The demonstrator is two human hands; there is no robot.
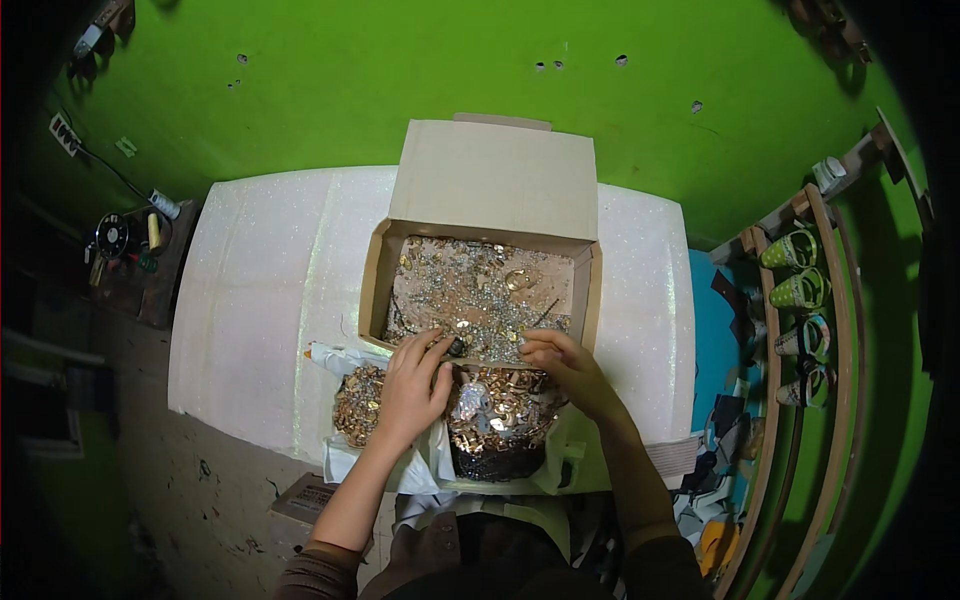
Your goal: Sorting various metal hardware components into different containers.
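An open cardboard box (590,290) stands in front of me, its floor strewn with small silver beads and gold pieces (490,290). My left hand (412,388) reaches over the box's near left edge, fingers apart, next to a small dark round piece (457,347). Over the near right edge, my right hand (562,364) points its fingers inward among the beads; they look slightly apart, with nothing visible in them. Between my wrists a heap of gold and silver pieces (500,405) fills a dark-bottomed container (497,463). A smaller heap of gold pieces (357,405) lies beside my left wrist.
White plastic (345,470) surrounds the heaps. The box's lid (500,175) leans back toward the green wall. Under everything is a pale glittery table cover (260,290). A wooden rack with sandals (800,290) stands at the right; thread spools (155,230) are at the left.
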